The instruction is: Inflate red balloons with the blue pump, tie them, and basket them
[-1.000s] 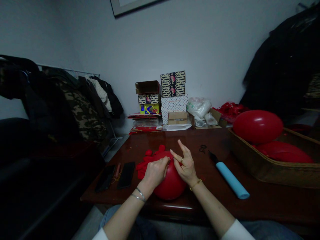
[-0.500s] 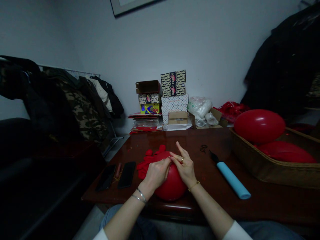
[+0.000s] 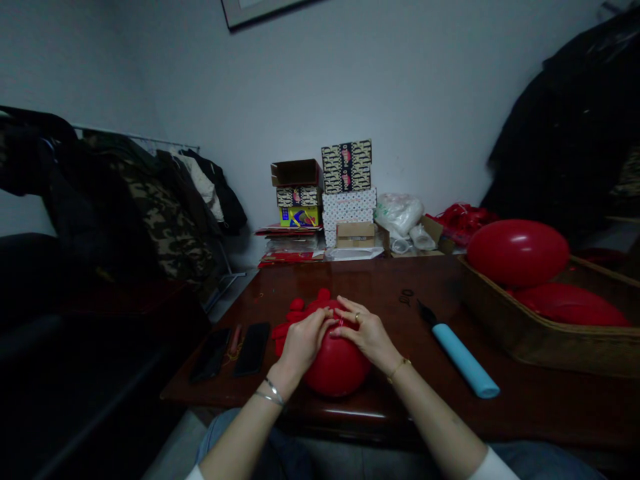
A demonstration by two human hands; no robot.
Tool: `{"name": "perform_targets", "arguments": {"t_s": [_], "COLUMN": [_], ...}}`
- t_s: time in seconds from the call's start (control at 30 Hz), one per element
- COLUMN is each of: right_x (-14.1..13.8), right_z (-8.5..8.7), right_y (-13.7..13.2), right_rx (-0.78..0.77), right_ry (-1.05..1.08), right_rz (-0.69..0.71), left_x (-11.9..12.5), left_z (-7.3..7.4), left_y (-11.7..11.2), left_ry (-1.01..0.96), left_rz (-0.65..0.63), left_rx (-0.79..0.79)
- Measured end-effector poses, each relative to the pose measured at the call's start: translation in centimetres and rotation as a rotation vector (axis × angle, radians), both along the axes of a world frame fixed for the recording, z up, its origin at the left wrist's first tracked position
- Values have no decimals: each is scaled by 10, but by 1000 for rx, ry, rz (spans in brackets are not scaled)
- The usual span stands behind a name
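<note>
I'm getting a dim, bluish feed — the wall is brightest, while the clothes at left sink into shadow. Glare tops the right-hand balloon and streaks the front edge of the table. Fine detail goes murky around the held balloon, and the black coat looks blurred — my outer edges stretched
</note>
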State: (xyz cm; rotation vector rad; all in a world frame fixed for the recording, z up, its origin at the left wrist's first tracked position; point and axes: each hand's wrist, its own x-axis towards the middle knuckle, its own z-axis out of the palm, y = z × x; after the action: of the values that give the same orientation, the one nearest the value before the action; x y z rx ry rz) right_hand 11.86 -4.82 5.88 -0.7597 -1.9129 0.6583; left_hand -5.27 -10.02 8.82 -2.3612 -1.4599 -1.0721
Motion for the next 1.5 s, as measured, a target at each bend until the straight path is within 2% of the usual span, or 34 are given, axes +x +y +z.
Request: {"name": "perform_targets", "arguments": {"t_s": [0.17, 0.33, 0.47, 0.73, 0.93, 1.0, 1.13, 1.33, 1.5], "right_x": [-7, -14, -21, -33, -38, -38, -35, -31, -31], "right_z": [6, 8, 6, 9, 5, 3, 2, 4, 3], "right_y": [-3, -6, -8, -16, -24, -25, -28, -33, -36], "right_rx": [22, 64, 84, 51, 79, 112, 166, 194, 192], "right_ry": [-47, -57, -46, -53, -56, -41, 3, 9, -7], "right_rz": [-14, -45, -80, -124, -234, -257, -270, -207, -188], "left_x": [5, 11, 13, 21, 27, 26, 17, -5, -17], "left_z": [4, 5, 1, -6, -11, -12, -6, 13, 27], "left_y": [-4, -7, -8, -12, -15, -16, -20, -25, -16], "left_ry": [-93, -200, -276, -449, -548, -528, -347, -207, -83], "left_rz": [-65, -41, -18, -64, -32, -33, -35, -15, -92], "left_rx": [53, 91, 106, 172, 156, 154, 205, 168, 93]}}
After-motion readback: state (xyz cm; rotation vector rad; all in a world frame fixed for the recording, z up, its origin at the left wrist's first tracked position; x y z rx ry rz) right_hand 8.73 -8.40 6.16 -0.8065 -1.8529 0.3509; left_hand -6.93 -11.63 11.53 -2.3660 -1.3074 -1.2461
